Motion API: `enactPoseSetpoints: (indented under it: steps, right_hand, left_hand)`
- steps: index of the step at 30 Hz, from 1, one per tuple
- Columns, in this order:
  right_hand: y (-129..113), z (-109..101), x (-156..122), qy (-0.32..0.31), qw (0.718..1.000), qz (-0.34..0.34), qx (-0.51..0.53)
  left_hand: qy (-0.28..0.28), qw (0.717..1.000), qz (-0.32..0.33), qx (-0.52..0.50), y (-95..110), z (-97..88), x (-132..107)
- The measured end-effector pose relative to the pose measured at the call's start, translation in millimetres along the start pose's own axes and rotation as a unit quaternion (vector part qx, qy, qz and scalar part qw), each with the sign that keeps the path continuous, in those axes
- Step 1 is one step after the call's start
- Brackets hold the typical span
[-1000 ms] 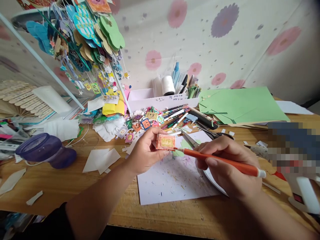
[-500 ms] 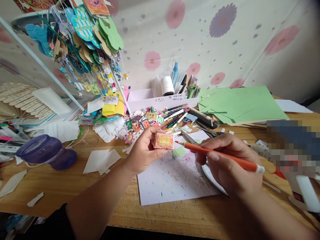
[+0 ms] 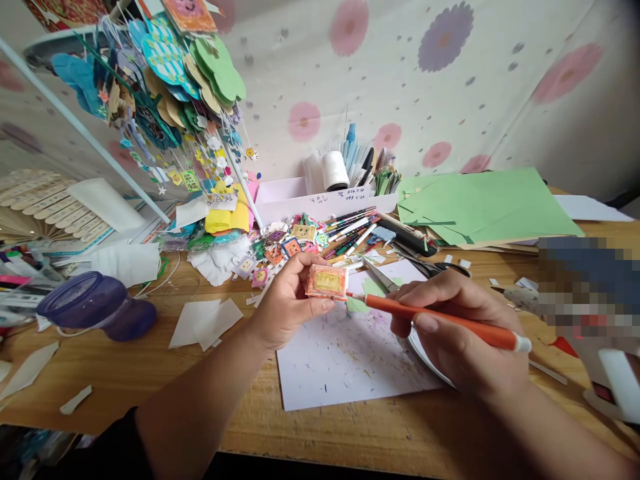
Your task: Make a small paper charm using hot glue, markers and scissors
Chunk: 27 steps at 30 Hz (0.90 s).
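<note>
Between the thumb and fingers of my left hand point(image 3: 286, 305) is a small rectangular card piece point(image 3: 327, 282), coloured orange-red round the border and yellow in the middle. My right hand point(image 3: 463, 327) grips an orange marker pen point(image 3: 440, 320) with a white end. Its tip points left and meets or nearly meets the right edge of the card piece. Both hands are raised over a white sheet point(image 3: 340, 373) speckled with coloured crumbs. Under my right hand a round white rim point(image 3: 425, 357) is partly hidden.
Small coloured paper cutouts point(image 3: 293, 248) and several pencils point(image 3: 355, 227) lie behind the hands, near scissors point(image 3: 445, 267). Green paper point(image 3: 500, 207) is at the back right. A purple cup point(image 3: 95, 303) lies at left, below a rack of hanging paper shapes point(image 3: 170, 60). A white glue gun point(image 3: 613, 373) stands at right.
The marker tip has come up to the right edge of the card piece, where a small gap showed before. Both hands keep their grips; the view has shifted slightly.
</note>
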State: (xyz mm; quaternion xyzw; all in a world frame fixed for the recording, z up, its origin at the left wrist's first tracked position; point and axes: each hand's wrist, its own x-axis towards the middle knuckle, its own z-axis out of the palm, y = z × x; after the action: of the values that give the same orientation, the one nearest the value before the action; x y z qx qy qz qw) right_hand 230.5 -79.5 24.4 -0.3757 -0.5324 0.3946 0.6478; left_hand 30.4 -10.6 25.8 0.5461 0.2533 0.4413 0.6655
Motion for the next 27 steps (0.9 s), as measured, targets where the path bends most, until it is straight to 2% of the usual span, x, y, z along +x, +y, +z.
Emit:
enactPoseSetpoints:
  steps: [3, 9, 14, 20, 25, 27]
  right_hand:
    - [-1.2, -1.3, -0.3, -0.029, 1.000, 0.003, -0.010]
    - [-0.4, 1.0, 1.7, 0.002, 1.000, -0.015, 0.017]
    - [-0.7, 2.1, 2.4, -0.015, 1.000, -0.009, 0.018]
    - [0.4, 2.3, 1.3, 0.034, 0.999, -0.021, 0.031]
    - [1.9, -2.0, -0.3, -0.025, 0.999, -0.021, 0.037]
    - [1.7, -1.3, -0.1, -0.012, 0.998, -0.025, 0.050]
  left_hand:
    - [0.006, 1.000, 0.001, -0.002, 0.5, 0.5, 0.3]
    - [0.003, 1.000, -0.016, -0.007, 1.7, 1.6, -0.7]
    - [0.002, 1.000, -0.010, -0.007, 1.8, 1.8, -1.2]
    - [-0.016, 1.000, -0.013, -0.016, 2.9, 2.2, -1.9]
    - [-0.008, 1.000, -0.024, 0.001, 2.7, 1.5, -2.6]
    - [-0.008, 1.000, -0.024, 0.006, 2.2, 0.8, -2.6]
